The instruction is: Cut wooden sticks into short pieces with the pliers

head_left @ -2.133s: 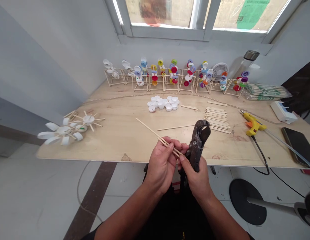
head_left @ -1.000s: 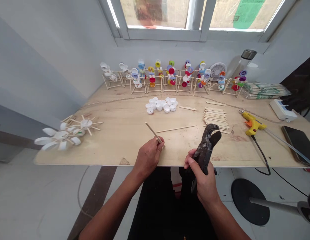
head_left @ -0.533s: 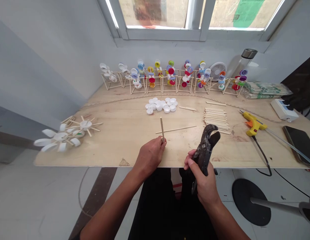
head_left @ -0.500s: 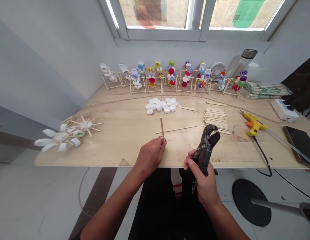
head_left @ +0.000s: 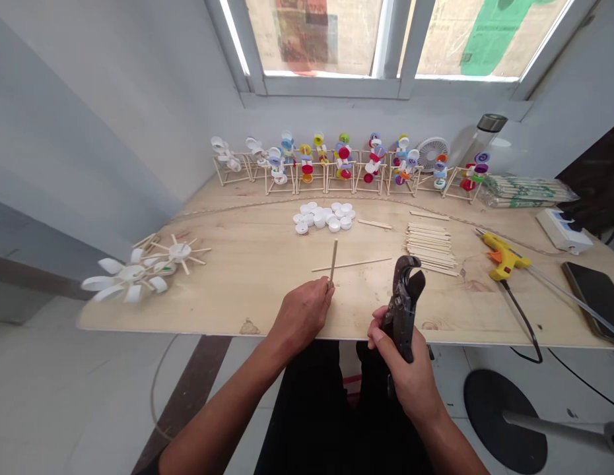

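My left hand (head_left: 307, 309) is closed around a thin wooden stick (head_left: 333, 258), which points up from the fist with a slight lean to the right. My right hand (head_left: 406, 363) grips a black pipe cutter (head_left: 402, 310) by its handles. The cutter's hooked jaw points upward and stands apart from its blade, with nothing between them. A gap of table separates the cutter from the held stick. Behind my left hand, another long stick (head_left: 356, 264) lies flat on the wooden table (head_left: 247, 277). A stack of cut sticks (head_left: 428, 247) lies beyond the cutter.
White bottle caps (head_left: 319, 220) are grouped mid-table. Cap-and-stick wheels (head_left: 131, 274) sit at the left edge. Small frames with coloured caps (head_left: 343, 171) line the back. On the right are a yellow glue gun (head_left: 505, 257) with its cord, a phone (head_left: 591, 297) and a power strip (head_left: 564, 229).
The held stick has shifted right and now leans right instead of left. The cutter has moved slightly left relative to the table. The camera view has tilted up a little.
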Demonstrator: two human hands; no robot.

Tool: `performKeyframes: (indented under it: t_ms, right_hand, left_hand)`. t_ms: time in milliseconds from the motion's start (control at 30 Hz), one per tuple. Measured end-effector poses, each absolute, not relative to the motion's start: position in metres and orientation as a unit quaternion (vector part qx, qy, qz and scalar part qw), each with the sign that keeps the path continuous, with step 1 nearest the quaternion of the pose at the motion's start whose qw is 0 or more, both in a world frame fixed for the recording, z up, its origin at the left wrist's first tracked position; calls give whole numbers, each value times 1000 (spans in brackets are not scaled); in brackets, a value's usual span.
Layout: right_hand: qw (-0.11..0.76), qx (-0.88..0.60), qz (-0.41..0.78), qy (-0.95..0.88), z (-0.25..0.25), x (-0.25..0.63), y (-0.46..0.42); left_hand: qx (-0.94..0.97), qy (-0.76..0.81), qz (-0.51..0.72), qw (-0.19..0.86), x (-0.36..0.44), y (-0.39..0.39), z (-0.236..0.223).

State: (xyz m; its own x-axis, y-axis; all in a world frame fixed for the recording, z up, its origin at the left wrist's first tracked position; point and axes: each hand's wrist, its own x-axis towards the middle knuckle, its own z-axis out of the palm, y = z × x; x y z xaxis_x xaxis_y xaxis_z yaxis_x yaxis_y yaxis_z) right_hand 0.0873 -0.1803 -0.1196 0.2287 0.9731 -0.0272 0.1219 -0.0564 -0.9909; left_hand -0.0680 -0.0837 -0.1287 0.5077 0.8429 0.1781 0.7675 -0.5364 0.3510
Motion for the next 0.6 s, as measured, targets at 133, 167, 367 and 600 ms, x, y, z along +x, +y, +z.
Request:
performKeyframes:
  t_ms: [133,167,367,600]
  right_hand:
    - [439,-621,400,-511,-117,93,-182]
    - [421,-631,391,-522,-117,94,-182]
    - [349,-666,336,-567,-118,98,-185]
    - [314,-660,341,-592,-117,96,-191]
  left_hand:
    - [880,447,138,82,-71,-85,-115]
    - [886,440,128,73,-72,-86,-110]
    - [915,383,78,101,-79,-92,-73]
    - [932,330,49,139,-83,-94,-45]
